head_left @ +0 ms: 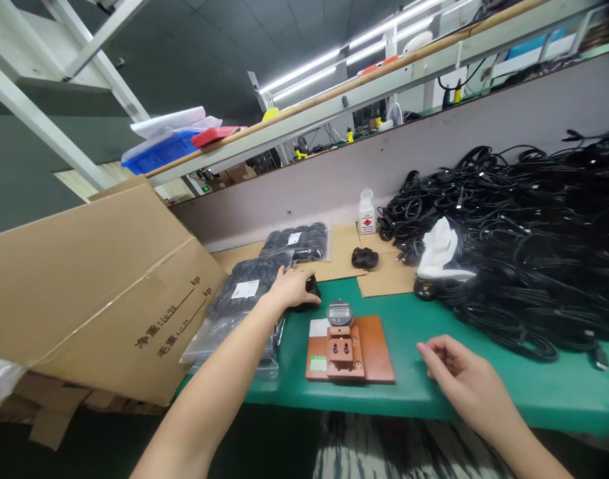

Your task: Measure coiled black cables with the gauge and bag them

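My left hand (293, 287) reaches over the left side of the bench, its fingers curled round a coiled black cable (311, 287) beside a clear plastic bag of black coils (244, 273). The hand covers part of that coil. Lower right, my right hand (458, 372) hovers over the green mat with fingers loosely bent, thumb apart, and nothing seen in it. Between the hands stands a digital dial gauge (340, 313) reading 0.000, mounted on a copper-coloured fixture (344, 352) on a brown base plate (379, 346).
A large cardboard box (99, 286) leans at the left. Behind lie another bag of coils (304, 241), a small bundle of black coils (365, 258) and a white bottle (367, 213). Heaped black cables (524, 233) fill the right side, with crumpled white material (440, 249) on them.
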### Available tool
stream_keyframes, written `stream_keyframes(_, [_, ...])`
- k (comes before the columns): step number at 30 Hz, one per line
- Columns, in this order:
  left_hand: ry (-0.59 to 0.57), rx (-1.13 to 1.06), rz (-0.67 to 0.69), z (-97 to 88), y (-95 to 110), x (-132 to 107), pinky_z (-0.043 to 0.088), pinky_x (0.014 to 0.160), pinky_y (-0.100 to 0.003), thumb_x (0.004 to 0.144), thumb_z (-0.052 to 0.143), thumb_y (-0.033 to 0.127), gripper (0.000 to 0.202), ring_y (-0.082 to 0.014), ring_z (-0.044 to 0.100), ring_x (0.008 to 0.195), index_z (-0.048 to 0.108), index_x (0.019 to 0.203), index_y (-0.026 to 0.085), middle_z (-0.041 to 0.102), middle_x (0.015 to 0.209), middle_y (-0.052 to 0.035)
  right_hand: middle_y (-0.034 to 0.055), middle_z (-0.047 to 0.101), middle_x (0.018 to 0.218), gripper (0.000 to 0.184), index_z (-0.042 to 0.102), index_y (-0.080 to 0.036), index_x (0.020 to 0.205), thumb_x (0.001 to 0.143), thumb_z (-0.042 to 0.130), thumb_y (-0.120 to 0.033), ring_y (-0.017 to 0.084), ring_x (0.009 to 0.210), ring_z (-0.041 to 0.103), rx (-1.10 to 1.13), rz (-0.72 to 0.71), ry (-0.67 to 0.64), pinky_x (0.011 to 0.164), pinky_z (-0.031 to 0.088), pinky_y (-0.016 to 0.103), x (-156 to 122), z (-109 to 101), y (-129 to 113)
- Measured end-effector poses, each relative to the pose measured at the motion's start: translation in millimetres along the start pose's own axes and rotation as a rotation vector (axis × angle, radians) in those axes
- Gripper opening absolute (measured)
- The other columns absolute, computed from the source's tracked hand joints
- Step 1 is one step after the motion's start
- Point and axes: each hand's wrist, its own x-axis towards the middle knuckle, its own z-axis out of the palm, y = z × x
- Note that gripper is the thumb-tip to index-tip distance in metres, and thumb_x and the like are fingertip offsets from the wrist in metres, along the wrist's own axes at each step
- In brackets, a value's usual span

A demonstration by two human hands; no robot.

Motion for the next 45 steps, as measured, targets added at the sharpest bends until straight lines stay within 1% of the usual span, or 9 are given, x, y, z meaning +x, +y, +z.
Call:
stream_keyframes(10, [-0.027,-0.067,0.023,6.5,-13,-4,0.002,0.114,-0.064,0.059,0.078,0.061,0.096,-0.0387,0.045,0.131,0.046,0.140,0.020,0.057,0.137,-0.0193,-0.0018,0.053,0.059,0.035,0.054,-0.023,0.072,0.091,0.052,-0.052,0.015,0.053,0.052,0.014,0.009,0.000,0.052,0.043,0.023,0,2,1])
stream_keyframes(13, [0.049,-0.114,0.058,-0.4,-2,1,0.000,0.115,-0.061,0.073,0.070,0.058,0.083,-0.0347,0.039,0.136,0.041,0.143,0.023,0.048,0.146,-0.0147,-0.0017,0.052,0.059,0.036,0.053,-0.022,0.071,0.092,0.051,-0.052,0.015,0.054,0.052,0.020,0.005,-0.009,0.052,0.043,0.023,1,2,0])
stream_keyframes(17, [0.121,-0.192,0.112,-4.2,27,32,0.021,0.117,-0.048,0.093,0.053,0.041,0.048,-0.0262,0.046,0.132,0.048,0.136,0.021,0.052,0.142,-0.0105,-0.0023,0.049,0.061,0.036,0.051,-0.023,0.071,0.093,0.049,-0.051,0.015,0.054,0.049,0.018,0.008,-0.030,0.052,0.042,0.023,3,6,-1])
stream_keyframes(21, [0.054,-0.270,0.109,6.1,59,83,0.049,0.094,-0.047,0.093,0.057,0.036,0.033,-0.0248,0.060,0.110,0.058,0.121,0.017,0.061,0.125,-0.0103,-0.0025,0.048,0.062,0.036,0.050,-0.022,0.072,0.095,0.048,-0.050,0.015,0.055,0.048,0.031,0.008,-0.036,0.053,0.041,0.023,5,8,-3])
stream_keyframes(25, [-0.036,-0.354,0.077,18.8,73,118,0.054,0.086,-0.043,0.092,0.060,0.033,0.028,-0.0222,0.063,0.100,0.061,0.115,0.016,0.063,0.117,-0.0086,-0.0033,0.046,0.061,0.037,0.049,-0.023,0.071,0.095,0.047,-0.050,0.014,0.054,0.046,0.065,0.019,-0.015,0.052,0.040,0.023,6,8,-5])
stream_keyframes(30, [-0.040,-0.583,0.013,24.9,70,122,0.054,0.085,-0.043,0.092,0.060,0.032,0.029,-0.0224,0.063,0.100,0.060,0.116,0.016,0.062,0.117,-0.0087,-0.0037,0.045,0.061,0.037,0.048,-0.023,0.071,0.095,0.046,-0.050,0.014,0.055,0.046,0.091,0.027,-0.012,0.053,0.039,0.023,9,10,-6])
stream_keyframes(36, [0.142,-1.104,-0.095,-2.8,58,73,0.055,0.080,-0.039,0.093,0.058,0.036,0.026,-0.0199,0.067,0.090,0.062,0.103,0.012,0.068,0.103,-0.0089,-0.0035,0.045,0.061,0.037,0.049,-0.022,0.070,0.094,0.047,-0.051,0.014,0.054,0.047,0.079,0.014,-0.008,0.052,0.040,0.022,6,8,-4])
stream_keyframes(42, [0.325,-1.601,-0.070,-7.3,70,-69,0.055,0.080,-0.035,0.086,0.058,0.037,0.027,-0.0220,0.072,0.088,0.053,0.103,0.017,0.073,0.104,-0.0140,-0.0028,0.048,0.058,0.038,0.053,-0.022,0.070,0.090,0.051,-0.054,0.015,0.052,0.048,0.036,-0.031,0.009,0.050,0.041,0.022,4,8,0])
stream_keyframes(45, [0.168,-1.987,-0.113,20.7,96,-134,0.054,0.068,-0.030,0.081,0.064,0.024,0.029,-0.0198,0.071,0.073,0.058,0.107,0.014,0.074,0.092,-0.0129,-0.0019,0.051,0.058,0.037,0.055,-0.022,0.071,0.090,0.053,-0.053,0.015,0.052,0.050,0.007,-0.045,-0.015,0.051,0.042,0.023,4,7,2])
